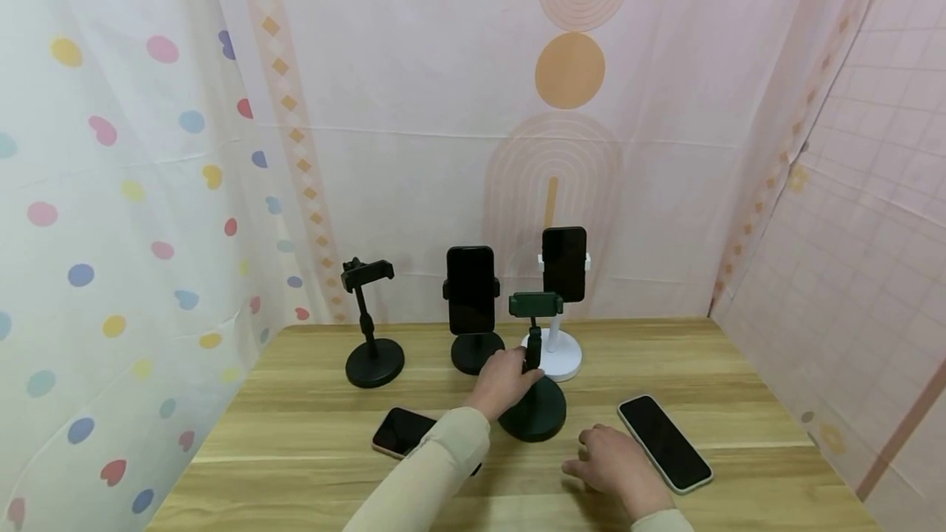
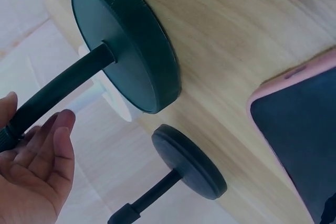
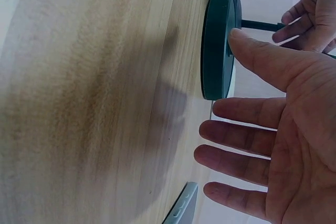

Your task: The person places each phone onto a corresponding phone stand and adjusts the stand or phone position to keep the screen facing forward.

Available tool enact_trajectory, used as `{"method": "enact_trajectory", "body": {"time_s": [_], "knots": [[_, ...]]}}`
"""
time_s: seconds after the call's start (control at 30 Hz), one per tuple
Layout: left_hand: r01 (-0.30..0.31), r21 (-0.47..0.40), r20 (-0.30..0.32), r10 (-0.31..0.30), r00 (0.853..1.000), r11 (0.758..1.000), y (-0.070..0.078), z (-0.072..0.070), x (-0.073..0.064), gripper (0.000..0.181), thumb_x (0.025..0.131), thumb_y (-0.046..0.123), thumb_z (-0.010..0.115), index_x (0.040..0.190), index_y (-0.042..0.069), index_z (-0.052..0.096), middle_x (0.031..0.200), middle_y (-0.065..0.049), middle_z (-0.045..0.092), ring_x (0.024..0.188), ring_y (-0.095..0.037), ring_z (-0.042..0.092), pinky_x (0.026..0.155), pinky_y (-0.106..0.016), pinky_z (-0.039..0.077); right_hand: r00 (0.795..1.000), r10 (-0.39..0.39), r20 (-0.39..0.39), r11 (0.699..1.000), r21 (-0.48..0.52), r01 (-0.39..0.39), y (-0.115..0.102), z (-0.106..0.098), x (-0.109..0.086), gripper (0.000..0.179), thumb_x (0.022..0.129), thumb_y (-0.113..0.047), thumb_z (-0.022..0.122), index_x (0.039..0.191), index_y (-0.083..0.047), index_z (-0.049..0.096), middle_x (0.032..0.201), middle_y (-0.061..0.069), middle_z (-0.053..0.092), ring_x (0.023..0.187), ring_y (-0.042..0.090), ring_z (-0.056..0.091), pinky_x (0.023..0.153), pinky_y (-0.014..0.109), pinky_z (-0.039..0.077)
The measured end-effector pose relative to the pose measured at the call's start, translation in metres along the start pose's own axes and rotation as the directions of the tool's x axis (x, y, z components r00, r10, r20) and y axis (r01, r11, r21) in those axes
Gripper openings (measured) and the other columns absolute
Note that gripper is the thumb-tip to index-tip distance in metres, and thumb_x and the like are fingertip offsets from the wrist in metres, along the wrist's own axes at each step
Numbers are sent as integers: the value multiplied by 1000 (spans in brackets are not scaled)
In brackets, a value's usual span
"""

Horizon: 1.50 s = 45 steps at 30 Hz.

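My left hand grips the stem of a dark green phone stand, thumb on one side and fingers on the other. Its round base and curved stem fill much of the left wrist view, and its clamp at the top holds no phone. My right hand is held over the table to the right of that base, fingers spread and nothing in them. Close beside it lies a phone in a pale case, dark screen up. Partly hidden under my left forearm is a phone in a pink case.
Behind the green stand are a black stand bearing an upright phone and a white stand bearing another phone. A second black stand, without a phone, is at the back left. Curtains border the wooden table.
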<state>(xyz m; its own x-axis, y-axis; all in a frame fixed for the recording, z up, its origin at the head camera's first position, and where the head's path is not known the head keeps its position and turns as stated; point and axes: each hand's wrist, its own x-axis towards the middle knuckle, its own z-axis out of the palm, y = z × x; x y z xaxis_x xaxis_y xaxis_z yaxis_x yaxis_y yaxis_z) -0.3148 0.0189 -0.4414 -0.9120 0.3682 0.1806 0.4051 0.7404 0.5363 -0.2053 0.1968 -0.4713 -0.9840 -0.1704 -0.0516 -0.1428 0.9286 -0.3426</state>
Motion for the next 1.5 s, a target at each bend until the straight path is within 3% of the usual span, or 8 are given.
{"method": "enact_trajectory", "body": {"time_s": [0.33,0.63,0.93,1.0,1.1,1.27,1.4,1.5], "knots": [[-67,-18,-94,65,993,998,5,-12,-4,30,96,34,67,107,7,68,100,-10,71,88,-21,68,76,-37,56,1000,2,-2,1000,6,-2,0,-1,-1,43,84,-36,79,102,1,70,93,11,67,88,32,64,82,51,51],[-43,-107,-167,25,986,993,9,-30,-8,54,97,42,64,130,0,59,116,-15,68,91,-23,68,76,-38,56,1000,-1,-5,1000,0,1,1,-2,-1,45,83,-37,79,103,2,70,93,11,67,89,33,64,82,51,51],[-113,-111,-284,78,956,987,12,-47,-6,67,94,36,70,147,8,42,125,-13,63,94,-21,68,74,-36,56,1000,-10,-15,1000,2,10,1,-3,0,44,83,-36,80,102,2,70,90,10,67,86,32,64,80,50,51],[-157,-71,-315,127,940,985,13,-51,-5,72,92,32,72,151,7,38,125,-14,63,93,-21,68,75,-36,56,1000,-10,-19,1000,6,10,1,-3,0,44,82,-36,80,102,2,70,90,10,66,85,31,64,80,50,52],[-230,57,-354,235,905,971,14,-55,-3,73,91,26,75,150,6,38,127,-15,61,89,-20,68,73,-35,56,1000,-12,-22,1000,2,12,0,-3,0,44,82,-35,80,103,3,70,90,10,66,86,31,64,80,50,52],[-292,281,-358,382,852,914,16,-63,5,66,88,22,78,145,9,47,131,-13,59,71,-16,65,60,-30,54,999,-14,-29,1000,-13,14,0,-4,0,45,82,-36,80,104,3,70,92,11,66,87,32,64,81,51,51],[-317,388,-325,450,832,865,20,-70,10,56,87,21,79,137,11,56,127,-9,62,80,-18,67,62,-30,55,1000,-6,-27,1000,-13,6,0,-4,0,45,82,-36,80,105,2,70,93,11,67,89,32,64,82,51,51],[-321,441,-284,469,836,838,22,-74,12,51,88,23,78,133,13,59,124,-6,64,90,-19,68,69,-31,56,1000,-3,-29,1000,-15,3,0,-4,0,46,82,-36,80,105,2,70,94,11,67,89,32,64,83,51,51]]}}
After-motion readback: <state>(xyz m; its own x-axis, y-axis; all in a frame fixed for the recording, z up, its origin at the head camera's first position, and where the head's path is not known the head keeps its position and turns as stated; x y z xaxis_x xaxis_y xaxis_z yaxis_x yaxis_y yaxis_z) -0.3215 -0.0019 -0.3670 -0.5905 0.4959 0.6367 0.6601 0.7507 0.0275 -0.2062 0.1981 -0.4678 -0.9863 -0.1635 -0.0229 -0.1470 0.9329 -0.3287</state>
